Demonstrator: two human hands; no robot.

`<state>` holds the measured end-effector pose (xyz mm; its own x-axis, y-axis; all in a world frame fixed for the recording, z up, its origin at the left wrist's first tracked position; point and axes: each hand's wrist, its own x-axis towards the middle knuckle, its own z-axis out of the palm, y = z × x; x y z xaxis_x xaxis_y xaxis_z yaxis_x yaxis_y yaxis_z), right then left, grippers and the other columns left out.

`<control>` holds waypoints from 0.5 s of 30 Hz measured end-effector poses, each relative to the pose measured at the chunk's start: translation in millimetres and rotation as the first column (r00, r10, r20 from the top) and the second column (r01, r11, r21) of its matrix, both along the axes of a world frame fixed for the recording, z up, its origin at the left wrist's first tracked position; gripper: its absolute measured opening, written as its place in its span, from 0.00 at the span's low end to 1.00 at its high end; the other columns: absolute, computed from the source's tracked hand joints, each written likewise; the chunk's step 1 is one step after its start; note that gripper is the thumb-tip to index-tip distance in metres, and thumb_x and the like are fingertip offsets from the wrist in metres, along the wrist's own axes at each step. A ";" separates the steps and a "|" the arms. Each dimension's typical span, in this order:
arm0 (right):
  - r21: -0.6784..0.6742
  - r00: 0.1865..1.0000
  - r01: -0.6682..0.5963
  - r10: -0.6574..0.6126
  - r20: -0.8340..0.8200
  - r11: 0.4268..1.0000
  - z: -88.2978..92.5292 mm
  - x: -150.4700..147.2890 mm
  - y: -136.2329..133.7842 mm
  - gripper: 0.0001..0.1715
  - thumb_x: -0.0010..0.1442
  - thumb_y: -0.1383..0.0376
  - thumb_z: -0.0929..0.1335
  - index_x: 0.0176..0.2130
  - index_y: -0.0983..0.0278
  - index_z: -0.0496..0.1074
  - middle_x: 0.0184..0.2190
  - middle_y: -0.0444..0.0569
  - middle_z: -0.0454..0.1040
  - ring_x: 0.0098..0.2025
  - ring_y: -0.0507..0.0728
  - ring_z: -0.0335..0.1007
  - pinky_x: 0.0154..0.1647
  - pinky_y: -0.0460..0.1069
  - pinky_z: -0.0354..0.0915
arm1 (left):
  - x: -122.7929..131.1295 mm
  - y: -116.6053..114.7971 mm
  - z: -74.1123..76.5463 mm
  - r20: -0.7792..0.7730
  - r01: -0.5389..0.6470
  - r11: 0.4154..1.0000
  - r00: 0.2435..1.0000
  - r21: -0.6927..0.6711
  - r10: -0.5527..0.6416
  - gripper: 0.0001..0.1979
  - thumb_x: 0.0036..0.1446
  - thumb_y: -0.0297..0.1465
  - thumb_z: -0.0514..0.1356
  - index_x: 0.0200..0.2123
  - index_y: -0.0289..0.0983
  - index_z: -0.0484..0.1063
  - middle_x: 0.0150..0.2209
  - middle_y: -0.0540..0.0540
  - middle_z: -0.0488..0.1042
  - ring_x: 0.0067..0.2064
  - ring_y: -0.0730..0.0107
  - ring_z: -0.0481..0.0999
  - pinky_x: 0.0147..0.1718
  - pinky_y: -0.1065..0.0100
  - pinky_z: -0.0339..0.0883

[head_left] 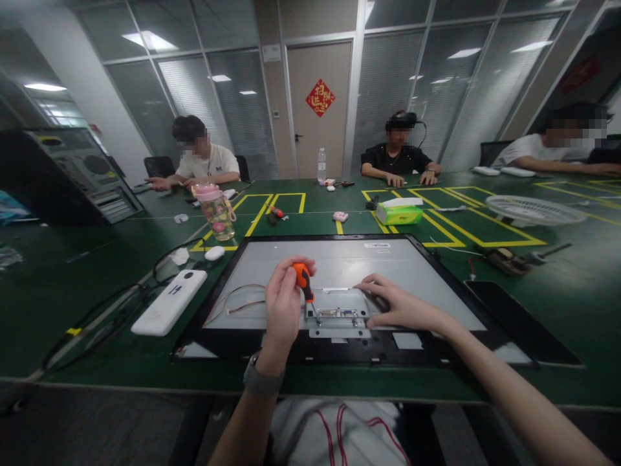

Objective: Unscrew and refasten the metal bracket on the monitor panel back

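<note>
A flat display panel [436,304] lies back up on the green table, its black frame around a grey metal back. Near its front edge sits a metal bracket [339,303] with video ports along its near side. My left hand [283,301] grips an orange and black screwdriver [304,278], which is tilted with its tip down at the left end of the ports. My right hand [400,304] rests at the bracket's right side, fingers apart. A dark shape under that palm cannot be made out. Thin wires [245,288] run across the panel to the left.
A white power bank [171,303] and black cables [111,323] lie left of the panel, a pink-lidded bottle [216,210] behind them. A black slab [524,323] lies at right. Farther back are a green tissue pack [400,212] and a white fan grille [533,210]. Several people sit across.
</note>
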<state>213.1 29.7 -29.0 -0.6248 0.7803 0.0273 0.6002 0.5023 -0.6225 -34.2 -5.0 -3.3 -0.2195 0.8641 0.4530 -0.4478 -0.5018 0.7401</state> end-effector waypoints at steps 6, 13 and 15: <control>0.004 1.000 -0.005 0.006 -0.008 1.000 -0.4 -0.2 0.2 0.41 0.51 0.49 0.73 0.59 0.62 0.65 0.53 0.54 0.62 0.55 0.64 0.61 0.58 0.55 0.60 | -1.9 1.7 -4.2 -0.086 -0.139 0.989 0.986 0.048 0.143 0.07 0.53 0.34 0.66 0.35 0.39 0.74 0.32 0.51 0.69 0.32 0.76 0.70 0.32 0.75 0.65; 0.001 1.000 0.005 -0.005 -0.009 1.000 -0.6 0.1 -0.3 0.42 0.50 0.48 0.73 0.59 0.61 0.66 0.53 0.53 0.62 0.53 0.64 0.62 0.55 0.55 0.62 | -2.3 1.9 -4.0 -0.039 -0.111 0.994 0.993 0.015 0.111 0.11 0.56 0.39 0.63 0.37 0.37 0.76 0.34 0.47 0.72 0.34 0.72 0.72 0.34 0.72 0.68; 0.000 1.000 0.002 -0.002 -0.009 1.000 -0.3 0.3 -0.7 0.41 0.51 0.48 0.73 0.59 0.61 0.65 0.53 0.53 0.62 0.54 0.64 0.62 0.55 0.55 0.62 | -3.4 3.7 -7.9 -0.089 -0.171 0.985 0.981 0.038 0.173 0.09 0.53 0.35 0.66 0.36 0.38 0.75 0.35 0.48 0.71 0.34 0.74 0.71 0.33 0.73 0.66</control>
<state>213.4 29.0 -29.3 -0.6226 0.7819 0.0329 0.5958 0.5008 -0.6279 -37.6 -1.3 -11.1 -0.3200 0.8025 0.5036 -0.2838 -0.5883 0.7572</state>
